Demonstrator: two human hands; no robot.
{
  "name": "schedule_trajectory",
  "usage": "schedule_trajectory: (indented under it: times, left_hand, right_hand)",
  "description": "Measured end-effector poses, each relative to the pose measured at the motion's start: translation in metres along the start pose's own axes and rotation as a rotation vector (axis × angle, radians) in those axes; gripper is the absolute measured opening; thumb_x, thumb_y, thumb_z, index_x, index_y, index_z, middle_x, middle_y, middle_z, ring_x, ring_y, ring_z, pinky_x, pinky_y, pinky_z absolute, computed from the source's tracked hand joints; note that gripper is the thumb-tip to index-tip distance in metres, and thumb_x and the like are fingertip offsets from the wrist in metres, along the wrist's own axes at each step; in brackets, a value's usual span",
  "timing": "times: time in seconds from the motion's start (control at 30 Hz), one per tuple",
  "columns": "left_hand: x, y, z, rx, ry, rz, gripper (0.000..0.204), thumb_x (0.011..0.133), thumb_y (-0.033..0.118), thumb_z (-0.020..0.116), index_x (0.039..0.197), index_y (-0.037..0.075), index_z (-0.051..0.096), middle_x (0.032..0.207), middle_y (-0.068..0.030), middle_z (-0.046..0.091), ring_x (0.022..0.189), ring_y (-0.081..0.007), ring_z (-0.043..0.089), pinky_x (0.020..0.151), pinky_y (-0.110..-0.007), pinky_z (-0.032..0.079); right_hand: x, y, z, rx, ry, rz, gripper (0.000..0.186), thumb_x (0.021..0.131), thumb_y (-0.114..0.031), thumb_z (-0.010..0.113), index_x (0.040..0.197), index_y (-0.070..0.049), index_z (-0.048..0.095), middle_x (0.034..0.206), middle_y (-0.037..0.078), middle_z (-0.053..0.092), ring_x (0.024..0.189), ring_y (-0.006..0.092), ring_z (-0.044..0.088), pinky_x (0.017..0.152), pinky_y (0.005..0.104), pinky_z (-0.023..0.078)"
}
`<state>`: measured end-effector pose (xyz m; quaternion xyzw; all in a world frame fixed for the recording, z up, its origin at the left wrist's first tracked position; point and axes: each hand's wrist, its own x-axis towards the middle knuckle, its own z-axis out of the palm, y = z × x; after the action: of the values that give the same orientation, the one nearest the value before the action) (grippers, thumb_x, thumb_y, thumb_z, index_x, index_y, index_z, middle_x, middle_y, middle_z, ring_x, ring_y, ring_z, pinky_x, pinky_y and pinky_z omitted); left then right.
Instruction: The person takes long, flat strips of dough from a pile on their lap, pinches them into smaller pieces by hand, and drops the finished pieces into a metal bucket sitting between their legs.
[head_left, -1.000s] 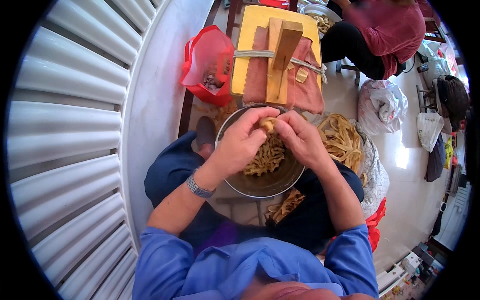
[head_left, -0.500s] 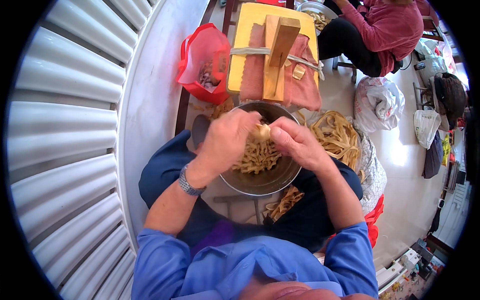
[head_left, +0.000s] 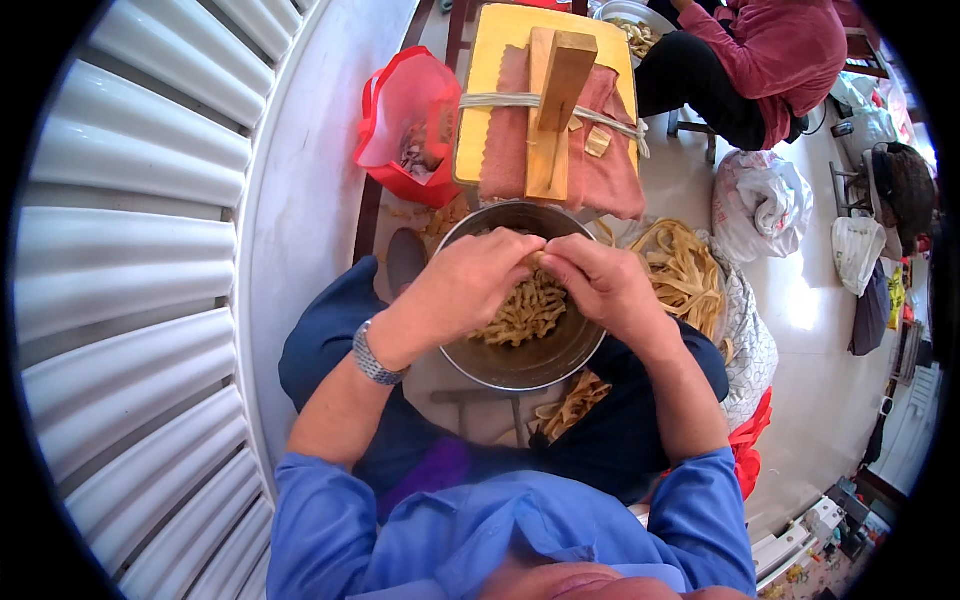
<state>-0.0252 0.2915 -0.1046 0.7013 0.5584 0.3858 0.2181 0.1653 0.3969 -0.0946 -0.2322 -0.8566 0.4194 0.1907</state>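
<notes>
As my left hand [head_left: 480, 275] and my right hand [head_left: 612, 285] meet above a round metal pot [head_left: 570, 358], my grip on each side is pinched nearly closed, thumbs and fingertips holding a small tan piece [head_left: 537, 258] that my fingers mostly hide. Below it, inside the pot, lies a heap of ridged tan pieces [head_left: 525, 315]. Just beyond the rim stands a yellow-topped bench [head_left: 500, 30], where a pale cord [head_left: 500, 101] runs across a dusty-pink cloth [head_left: 505, 145] and an upright wooden block [head_left: 570, 80] rises. Left of the bench sits an open red bag [head_left: 425, 190]; right of the pot, flat tan strips [head_left: 682, 272] lie piled near a white plastic bag [head_left: 760, 205]. At upper right, a person [head_left: 790, 70] in a pink top sits beside a basin [head_left: 602, 14].
</notes>
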Motion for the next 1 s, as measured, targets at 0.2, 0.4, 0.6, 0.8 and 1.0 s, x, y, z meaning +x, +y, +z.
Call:
schedule_trajectory:
  times: [0.2, 0.4, 0.6, 0.8, 1.0]
  left_hand:
    - [0.004, 0.000, -0.007, -0.167, -0.280, -0.240, 0.016, 0.095, 0.016, 0.057, 0.105, 0.003, 0.060, 0.095, -0.0174, 0.063, 0.094, -0.0387, 0.062, 0.080, -0.045, 0.049]
    - [-0.005, -0.001, -0.034, -0.056, -0.545, -0.305, 0.021, 0.099, 0.024, 0.055, 0.099, 0.003, 0.059, 0.092, -0.0178, 0.059, 0.091, -0.0384, 0.060, 0.078, -0.045, 0.049]
    - [0.015, -0.006, -0.032, -0.205, -0.268, -0.311, 0.017, 0.103, 0.018, 0.052, 0.107, 0.003, 0.060, 0.094, -0.0124, 0.057, 0.091, -0.0258, 0.059, 0.081, -0.037, 0.048]
    - [0.057, -0.024, -0.021, -0.051, 0.125, -0.190, 0.020, 0.100, 0.013, 0.055, 0.115, 0.003, 0.062, 0.101, -0.0152, 0.061, 0.096, -0.0284, 0.061, 0.084, -0.038, 0.048]
    - [0.061, -0.041, -0.002, 0.278, 0.161, -0.153, 0.014, 0.093, 0.011, 0.061, 0.102, 0.002, 0.068, 0.093, -0.0157, 0.064, 0.090, -0.0336, 0.064, 0.080, -0.041, 0.051]
  right_hand:
    - [0.002, -0.010, 0.002, -0.032, -0.069, -0.050, 0.017, 0.095, -0.020, 0.067, 0.091, -0.005, 0.059, 0.079, 0.019, 0.063, 0.076, 0.0418, 0.063, 0.063, 0.0468, 0.050]
    - [-0.009, -0.011, -0.012, -0.092, -0.263, -0.100, 0.026, 0.095, -0.024, 0.066, 0.083, -0.005, 0.054, 0.068, 0.019, 0.060, 0.068, 0.0419, 0.062, 0.058, 0.0485, 0.049]
    - [0.002, -0.005, -0.025, -0.233, -0.010, -0.087, 0.010, 0.093, -0.016, 0.065, 0.090, -0.007, 0.061, 0.079, 0.016, 0.063, 0.075, 0.0377, 0.065, 0.064, 0.0468, 0.051]
    - [0.039, 0.026, -0.037, -0.430, 0.300, -0.182, 0.023, 0.088, -0.006, 0.063, 0.110, -0.011, 0.069, 0.087, 0.013, 0.066, 0.083, 0.0348, 0.067, 0.070, 0.0439, 0.054]
    - [0.042, 0.051, -0.023, -0.506, 0.274, -0.072, 0.019, 0.088, -0.009, 0.061, 0.105, -0.009, 0.070, 0.088, 0.014, 0.067, 0.083, 0.0354, 0.067, 0.072, 0.0455, 0.054]
